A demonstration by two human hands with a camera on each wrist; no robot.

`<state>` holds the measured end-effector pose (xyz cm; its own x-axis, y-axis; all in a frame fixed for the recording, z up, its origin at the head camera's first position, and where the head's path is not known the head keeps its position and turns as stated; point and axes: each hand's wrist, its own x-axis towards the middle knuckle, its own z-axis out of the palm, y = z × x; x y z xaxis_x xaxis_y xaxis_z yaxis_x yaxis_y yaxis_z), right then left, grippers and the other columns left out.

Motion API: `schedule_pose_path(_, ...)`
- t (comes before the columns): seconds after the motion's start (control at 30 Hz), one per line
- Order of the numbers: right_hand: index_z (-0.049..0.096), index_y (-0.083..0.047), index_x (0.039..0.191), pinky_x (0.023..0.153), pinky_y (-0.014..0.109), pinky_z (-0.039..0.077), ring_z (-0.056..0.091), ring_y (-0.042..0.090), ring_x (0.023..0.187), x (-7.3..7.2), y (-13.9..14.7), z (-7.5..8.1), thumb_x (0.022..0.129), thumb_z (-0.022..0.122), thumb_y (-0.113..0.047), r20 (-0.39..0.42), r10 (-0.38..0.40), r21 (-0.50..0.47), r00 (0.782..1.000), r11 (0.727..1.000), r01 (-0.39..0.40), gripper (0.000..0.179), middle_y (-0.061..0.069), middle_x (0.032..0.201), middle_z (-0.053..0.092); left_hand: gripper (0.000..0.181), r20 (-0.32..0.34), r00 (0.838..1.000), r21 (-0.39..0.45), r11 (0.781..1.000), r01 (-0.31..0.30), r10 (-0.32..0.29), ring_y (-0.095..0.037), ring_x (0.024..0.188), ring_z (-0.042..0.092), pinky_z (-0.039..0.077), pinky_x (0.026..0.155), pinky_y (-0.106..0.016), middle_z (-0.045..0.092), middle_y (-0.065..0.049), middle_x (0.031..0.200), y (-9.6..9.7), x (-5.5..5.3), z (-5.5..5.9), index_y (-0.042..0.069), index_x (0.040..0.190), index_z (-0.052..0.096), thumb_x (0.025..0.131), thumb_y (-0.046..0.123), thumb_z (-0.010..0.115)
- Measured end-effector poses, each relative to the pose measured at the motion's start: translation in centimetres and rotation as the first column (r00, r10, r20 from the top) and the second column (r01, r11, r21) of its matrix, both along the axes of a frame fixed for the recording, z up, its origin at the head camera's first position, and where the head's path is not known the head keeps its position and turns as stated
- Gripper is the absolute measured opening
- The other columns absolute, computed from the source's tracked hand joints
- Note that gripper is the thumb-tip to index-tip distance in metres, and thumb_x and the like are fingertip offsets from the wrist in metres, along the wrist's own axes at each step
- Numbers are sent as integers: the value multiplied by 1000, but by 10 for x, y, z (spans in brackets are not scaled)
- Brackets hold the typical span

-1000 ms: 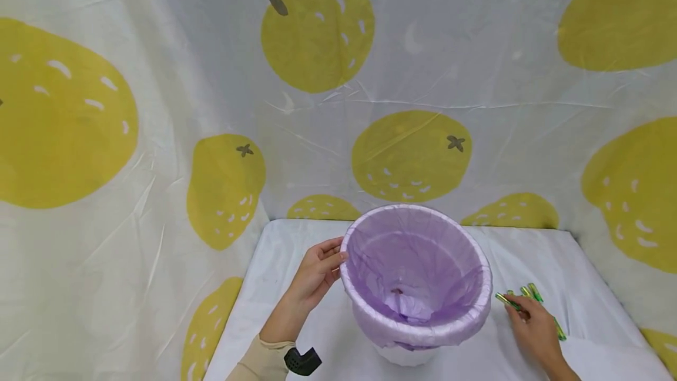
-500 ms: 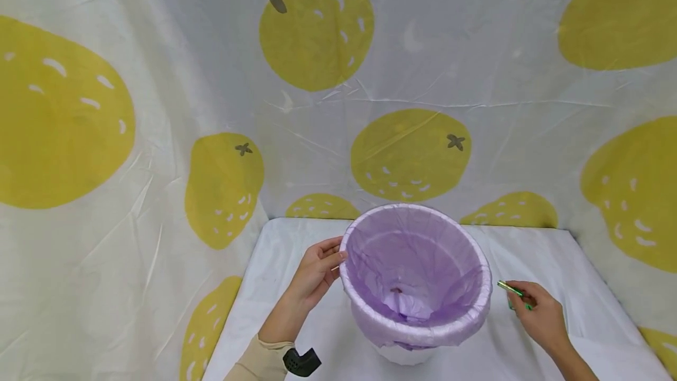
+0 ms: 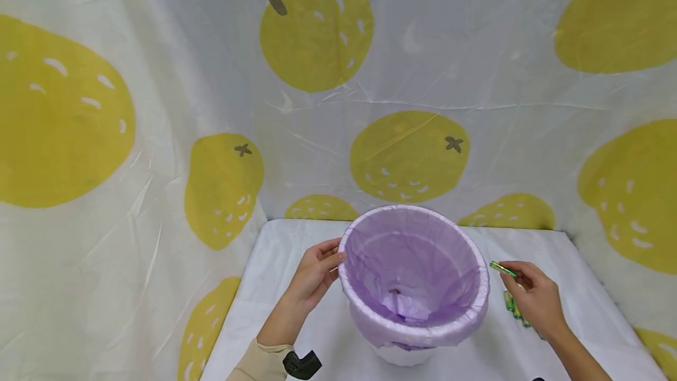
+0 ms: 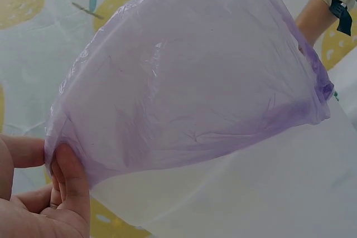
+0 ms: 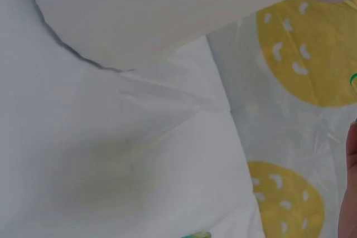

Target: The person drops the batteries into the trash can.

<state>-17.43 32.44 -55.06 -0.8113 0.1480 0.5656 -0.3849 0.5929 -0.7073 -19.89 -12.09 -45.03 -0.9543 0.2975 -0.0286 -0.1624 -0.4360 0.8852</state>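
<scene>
A white trash bin lined with a purple plastic bag stands tilted toward me on the table. My left hand grips the left side of its rim, thumb outside; in the left wrist view, the fingers pinch the bag's folded edge. Just right of the rim, my right hand pinches a slim green-and-gold battery between thumb and fingers, apart from the bin. Below that hand several more green batteries lie on the table, partly hidden by it. The right wrist view catches only part of a finger.
White cloth covers the table. A curtain with large yellow fruit prints hangs behind it and at both sides. Inside the bag, a small dark reddish spot shows near the bottom. A black wrist device sits on my left sleeve.
My right hand has risen from the batteries on the table, bringing one battery up beside the bin's rim. The left hand and the bin have stayed in place.
</scene>
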Motion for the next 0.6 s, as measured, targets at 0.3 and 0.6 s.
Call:
schedule_pose_path(0.3, 71, 7, 110, 69, 8, 48, 57, 4, 83, 3, -7, 42, 88, 69, 19, -18, 90, -62, 996, 994, -91, 25, 0, 104, 64, 46, -3, 1000, 17, 1000, 2, -2, -15, 92, 67, 57, 78, -26, 65, -9, 108, -1, 2, -1, -20, 140, 43, 98, -8, 58)
schedule_pose_path(0.6, 71, 9, 111, 69, 8, 48, 58, 5, 82, -3, -17, 82, 83, 68, 25, -72, 163, -40, 984, 985, -167, 32, -3, 107, 66, 46, -7, 1000, 12, 1000, 2, -2, -15, 93, 67, 57, 79, -26, 66, -9, 107, -1, 2, -1, -20, 139, 44, 98, -8, 59)
